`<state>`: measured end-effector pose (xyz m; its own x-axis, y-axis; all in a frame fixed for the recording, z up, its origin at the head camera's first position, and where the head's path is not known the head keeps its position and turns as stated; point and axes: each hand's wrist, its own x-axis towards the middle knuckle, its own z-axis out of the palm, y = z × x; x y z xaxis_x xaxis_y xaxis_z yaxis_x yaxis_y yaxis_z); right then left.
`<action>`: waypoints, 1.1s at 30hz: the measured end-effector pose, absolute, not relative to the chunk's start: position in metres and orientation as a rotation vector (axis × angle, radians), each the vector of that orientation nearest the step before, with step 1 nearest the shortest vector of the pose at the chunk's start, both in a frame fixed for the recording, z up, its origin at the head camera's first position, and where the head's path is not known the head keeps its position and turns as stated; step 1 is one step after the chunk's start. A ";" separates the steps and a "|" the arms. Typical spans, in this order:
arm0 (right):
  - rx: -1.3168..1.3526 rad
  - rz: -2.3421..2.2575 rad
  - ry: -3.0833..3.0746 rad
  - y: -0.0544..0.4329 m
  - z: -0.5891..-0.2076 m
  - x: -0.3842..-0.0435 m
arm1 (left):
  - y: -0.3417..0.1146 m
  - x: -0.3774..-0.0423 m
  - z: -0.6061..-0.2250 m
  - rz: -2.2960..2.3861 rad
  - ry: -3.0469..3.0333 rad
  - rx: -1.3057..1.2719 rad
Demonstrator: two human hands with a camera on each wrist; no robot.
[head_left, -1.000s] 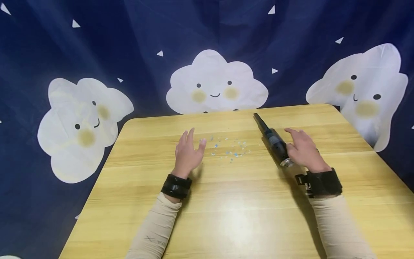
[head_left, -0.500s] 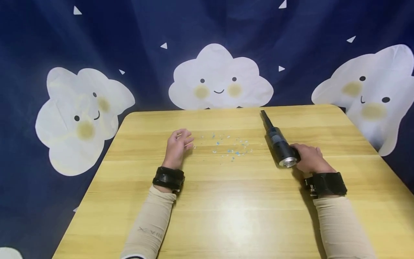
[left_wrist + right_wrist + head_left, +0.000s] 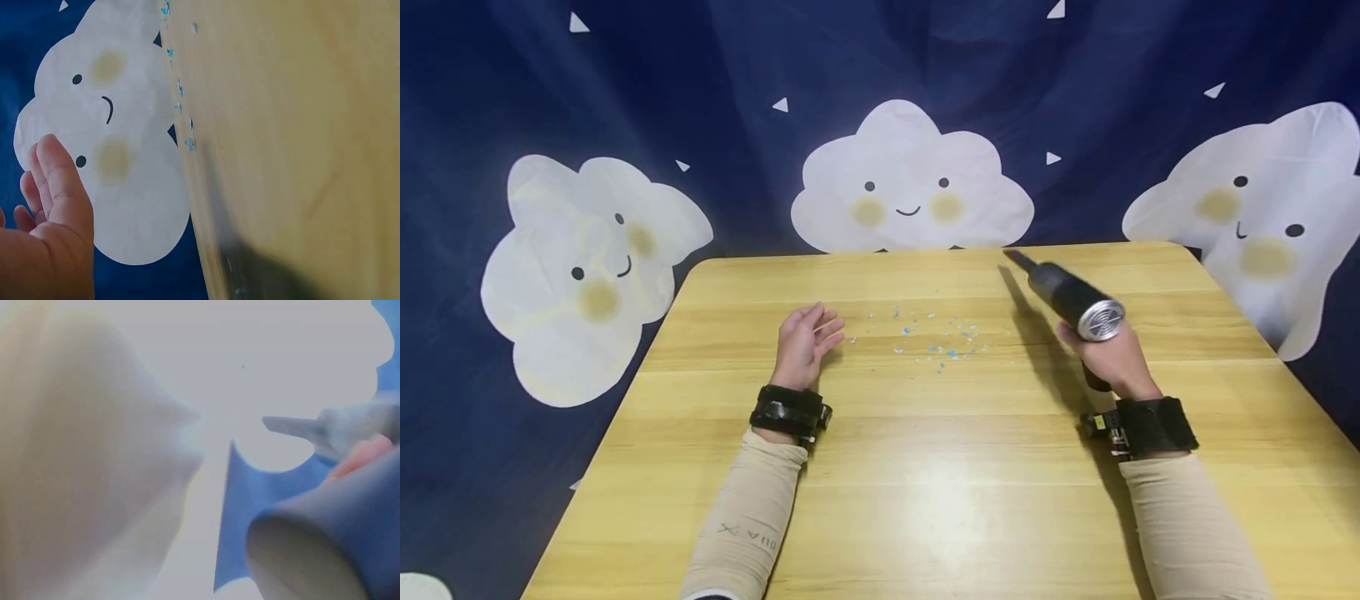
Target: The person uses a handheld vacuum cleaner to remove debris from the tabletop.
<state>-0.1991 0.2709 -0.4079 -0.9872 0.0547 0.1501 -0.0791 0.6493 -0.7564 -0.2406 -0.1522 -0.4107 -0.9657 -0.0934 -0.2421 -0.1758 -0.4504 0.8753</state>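
The handheld vacuum point(image 3: 1070, 295) has risen off the tabletop point(image 3: 917, 454), right hand's point(image 3: 1117, 362) grip curled round it; left hand's point(image 3: 800, 348) grip relaxed, empty.

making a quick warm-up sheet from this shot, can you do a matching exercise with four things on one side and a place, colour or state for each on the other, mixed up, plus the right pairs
Things
1. Tool
2. Left hand
3. Bits
4. Backdrop

Places, colours, states
A. dark blue, with white clouds
B. blue and pale, scattered on the table
C. held up in the right hand
D. holding nothing, fingers relaxed

Pairs: 1-C, 2-D, 3-B, 4-A
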 end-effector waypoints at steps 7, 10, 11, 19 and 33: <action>-0.119 1.638 -2.408 0.242 -0.385 -0.197 | -0.153 -0.240 -0.410 2.582 1.655 -0.410; 0.025 1.955 -2.153 0.231 -0.375 -0.197 | -0.155 -0.240 -0.409 2.584 1.659 -0.407; 0.071 2.060 -2.048 0.228 -0.371 -0.196 | -0.155 -0.241 -0.408 2.585 1.661 -0.406; 0.255 2.331 -1.626 0.213 -0.339 -0.188 | -0.151 -0.241 -0.408 2.600 1.657 -0.401; 0.241 2.298 -1.824 0.207 -0.335 -0.188 | -0.148 -0.245 -0.404 2.586 1.702 -0.394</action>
<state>-0.1877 0.2074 -0.3354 -0.9671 0.0534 0.2488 -0.2544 -0.2202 -0.9417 -0.2450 -0.1481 -0.4039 -0.9679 -0.1209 -0.2204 -0.1546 -0.4049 0.9012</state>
